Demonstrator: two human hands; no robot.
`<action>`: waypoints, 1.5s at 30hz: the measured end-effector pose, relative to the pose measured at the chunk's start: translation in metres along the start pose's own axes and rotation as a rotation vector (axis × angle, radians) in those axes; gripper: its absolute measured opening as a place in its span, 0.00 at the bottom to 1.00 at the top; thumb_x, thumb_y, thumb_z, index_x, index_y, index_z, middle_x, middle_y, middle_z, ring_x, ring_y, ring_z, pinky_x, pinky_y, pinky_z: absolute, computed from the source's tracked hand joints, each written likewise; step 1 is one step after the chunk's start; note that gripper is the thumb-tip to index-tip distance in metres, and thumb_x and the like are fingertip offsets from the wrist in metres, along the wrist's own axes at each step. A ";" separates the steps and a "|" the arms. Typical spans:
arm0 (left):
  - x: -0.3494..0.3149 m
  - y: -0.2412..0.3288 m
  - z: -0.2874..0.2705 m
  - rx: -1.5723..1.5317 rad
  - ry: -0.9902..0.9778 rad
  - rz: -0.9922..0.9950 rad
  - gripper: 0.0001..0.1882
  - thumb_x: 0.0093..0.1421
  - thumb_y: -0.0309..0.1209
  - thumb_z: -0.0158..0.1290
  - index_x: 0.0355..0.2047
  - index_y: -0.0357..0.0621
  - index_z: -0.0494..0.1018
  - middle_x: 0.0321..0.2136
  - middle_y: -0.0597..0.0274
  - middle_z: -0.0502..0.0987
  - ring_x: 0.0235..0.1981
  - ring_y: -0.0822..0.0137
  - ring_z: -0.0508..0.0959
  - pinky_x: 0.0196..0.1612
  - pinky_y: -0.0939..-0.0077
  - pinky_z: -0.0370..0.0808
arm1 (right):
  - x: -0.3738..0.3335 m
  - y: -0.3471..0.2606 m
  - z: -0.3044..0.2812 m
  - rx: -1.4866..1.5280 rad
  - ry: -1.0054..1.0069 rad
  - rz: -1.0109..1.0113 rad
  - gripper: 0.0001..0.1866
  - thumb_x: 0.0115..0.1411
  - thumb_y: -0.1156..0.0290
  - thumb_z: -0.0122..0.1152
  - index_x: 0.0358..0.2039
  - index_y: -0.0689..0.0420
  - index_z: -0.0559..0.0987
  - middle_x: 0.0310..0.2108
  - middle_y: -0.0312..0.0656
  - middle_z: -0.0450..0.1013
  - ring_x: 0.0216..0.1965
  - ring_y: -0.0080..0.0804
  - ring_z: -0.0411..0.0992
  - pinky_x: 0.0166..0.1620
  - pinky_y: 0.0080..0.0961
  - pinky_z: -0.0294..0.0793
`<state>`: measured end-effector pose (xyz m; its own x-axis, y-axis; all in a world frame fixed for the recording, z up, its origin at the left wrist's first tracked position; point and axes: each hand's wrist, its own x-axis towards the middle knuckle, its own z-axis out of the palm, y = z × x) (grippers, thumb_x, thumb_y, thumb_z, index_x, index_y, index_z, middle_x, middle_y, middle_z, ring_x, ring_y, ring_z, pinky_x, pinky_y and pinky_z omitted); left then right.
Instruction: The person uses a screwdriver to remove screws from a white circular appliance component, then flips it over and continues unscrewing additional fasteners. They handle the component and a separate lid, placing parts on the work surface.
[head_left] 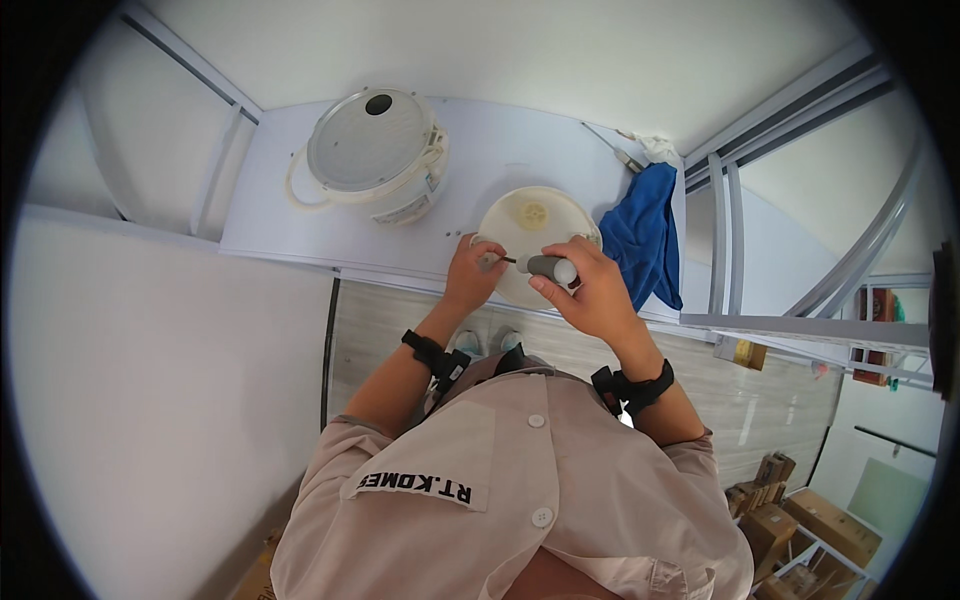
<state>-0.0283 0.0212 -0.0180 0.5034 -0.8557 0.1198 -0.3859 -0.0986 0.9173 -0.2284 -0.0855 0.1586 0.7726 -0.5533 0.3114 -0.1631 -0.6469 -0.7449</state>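
Our right hand [598, 290] is pinching a screwdriver [544, 266] and our left hand [471, 276] a white lid [567, 215]. We're likely screwing, next needing slow turning.

Rice cooker [370, 145]: on table [490, 145], left
Round lid [497, 213]: before and right of rice cooker
Cloth [640, 235]: right of round lid
Screwdriver [548, 266]: over round lid

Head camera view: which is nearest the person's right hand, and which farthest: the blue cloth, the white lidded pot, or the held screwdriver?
1. Screwdriver: nearest, held in the right hand.
2. Blue cloth: next, on the table to that hand's right.
3. White lidded pot: farthest, toward the table's left end.
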 end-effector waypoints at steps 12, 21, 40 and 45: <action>0.004 -0.001 -0.002 -0.042 -0.047 -0.039 0.10 0.59 0.27 0.68 0.42 0.47 0.83 0.54 0.51 0.76 0.57 0.47 0.79 0.62 0.56 0.76 | 0.004 -0.008 0.006 -0.157 0.059 -0.091 0.25 0.60 0.62 0.81 0.54 0.55 0.81 0.38 0.44 0.78 0.28 0.44 0.78 0.32 0.35 0.79; 0.008 0.001 -0.003 -0.052 -0.069 -0.039 0.12 0.61 0.29 0.69 0.43 0.43 0.84 0.56 0.50 0.76 0.57 0.46 0.78 0.61 0.54 0.77 | 0.027 -0.022 0.011 -0.384 0.034 -0.362 0.30 0.58 0.76 0.73 0.63 0.50 0.81 0.49 0.42 0.79 0.38 0.39 0.81 0.39 0.35 0.81; 0.010 -0.005 -0.006 0.052 -0.093 0.000 0.14 0.62 0.32 0.70 0.44 0.44 0.81 0.53 0.51 0.75 0.55 0.46 0.79 0.59 0.57 0.78 | 0.042 -0.034 0.015 -0.170 0.084 -0.360 0.29 0.62 0.75 0.76 0.65 0.52 0.82 0.55 0.49 0.80 0.51 0.51 0.82 0.49 0.38 0.84; 0.011 -0.004 -0.007 0.049 -0.138 -0.011 0.14 0.62 0.32 0.68 0.46 0.43 0.80 0.54 0.49 0.75 0.55 0.45 0.78 0.59 0.54 0.77 | 0.033 -0.015 0.017 -0.156 -0.021 -0.145 0.30 0.61 0.73 0.75 0.65 0.52 0.81 0.57 0.50 0.79 0.52 0.51 0.81 0.54 0.39 0.84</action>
<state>-0.0158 0.0155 -0.0174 0.3982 -0.9157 0.0534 -0.4200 -0.1302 0.8981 -0.1899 -0.0852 0.1707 0.8071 -0.4389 0.3950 -0.1411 -0.7929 -0.5928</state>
